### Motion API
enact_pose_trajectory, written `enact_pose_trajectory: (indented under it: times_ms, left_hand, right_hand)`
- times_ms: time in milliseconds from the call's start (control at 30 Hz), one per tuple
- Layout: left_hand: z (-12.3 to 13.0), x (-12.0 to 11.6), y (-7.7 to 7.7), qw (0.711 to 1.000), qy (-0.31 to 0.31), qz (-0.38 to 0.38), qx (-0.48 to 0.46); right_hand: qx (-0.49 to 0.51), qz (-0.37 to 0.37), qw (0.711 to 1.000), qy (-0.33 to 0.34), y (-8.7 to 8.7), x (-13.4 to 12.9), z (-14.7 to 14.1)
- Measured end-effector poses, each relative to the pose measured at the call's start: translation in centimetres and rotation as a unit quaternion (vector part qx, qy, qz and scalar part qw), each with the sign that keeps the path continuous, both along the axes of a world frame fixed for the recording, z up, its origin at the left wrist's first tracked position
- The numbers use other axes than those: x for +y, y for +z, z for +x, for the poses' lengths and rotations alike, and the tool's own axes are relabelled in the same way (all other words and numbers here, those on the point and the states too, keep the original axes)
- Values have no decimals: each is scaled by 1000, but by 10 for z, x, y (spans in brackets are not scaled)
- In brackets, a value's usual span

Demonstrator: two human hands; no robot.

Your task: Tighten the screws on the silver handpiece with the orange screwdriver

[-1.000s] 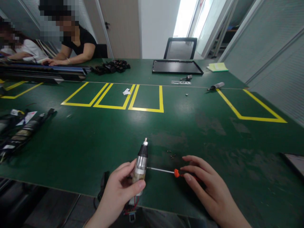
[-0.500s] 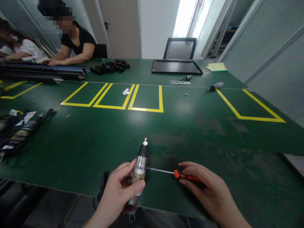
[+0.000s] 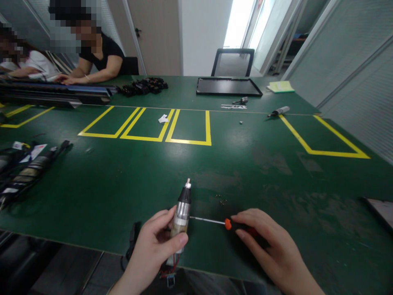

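My left hand (image 3: pixel 156 241) is wrapped round a silver and black cylindrical tool (image 3: pixel 183 209), whose metal tip points away from me. Red wires and a small circuit board (image 3: pixel 171 280) hang from its near end. In my right hand (image 3: pixel 267 241) is a screwdriver (image 3: pixel 228 224) with a red and black handle, partly hidden by the fingers. Its thin shaft lies roughly level and reaches the right side of the tool. Several tiny screws (image 3: pixel 221 200) lie on the green table just beyond the shaft.
Cabled tools (image 3: pixel 29 174) lie at the left. Yellow tape (image 3: pixel 188 142) marks the table (image 3: pixel 138 172). Farther back are a black parts pile (image 3: pixel 144 86), a black tray (image 3: pixel 229 87) and another tool (image 3: pixel 280 111). Two people sit at the far left; a dark panel (image 3: pixel 380 211) is at the right edge.
The fingers of my right hand have shifted round the screwdriver handle and now cover more of it. My left hand and the cylindrical tool have hardly moved.
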State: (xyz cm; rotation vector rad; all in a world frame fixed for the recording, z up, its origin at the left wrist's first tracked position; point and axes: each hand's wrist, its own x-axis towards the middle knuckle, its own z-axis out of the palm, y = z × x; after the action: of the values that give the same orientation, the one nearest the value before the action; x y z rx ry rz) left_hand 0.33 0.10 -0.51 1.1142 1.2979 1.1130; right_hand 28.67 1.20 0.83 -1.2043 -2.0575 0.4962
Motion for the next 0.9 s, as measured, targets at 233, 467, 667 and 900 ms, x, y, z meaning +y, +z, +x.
enact_pose_trajectory:
  times_ms: [233, 467, 667, 900]
  left_hand:
    - [-1, -2, 0, 1000, 0, 0, 8]
    - [0, 0, 1, 1000, 2, -2, -5]
    - [1, -1, 1, 1000, 3, -5, -4]
    - [1, 0, 2, 1000, 7, -5, -4]
  right_hand:
    - [-14, 13, 998, -53, -5, 1, 3]
    - [-12, 16, 998, -56, -2, 2, 1]
    - [33, -42, 998, -31, 3, 1, -2]
    - [13, -61, 998, -32, 12, -1, -5]
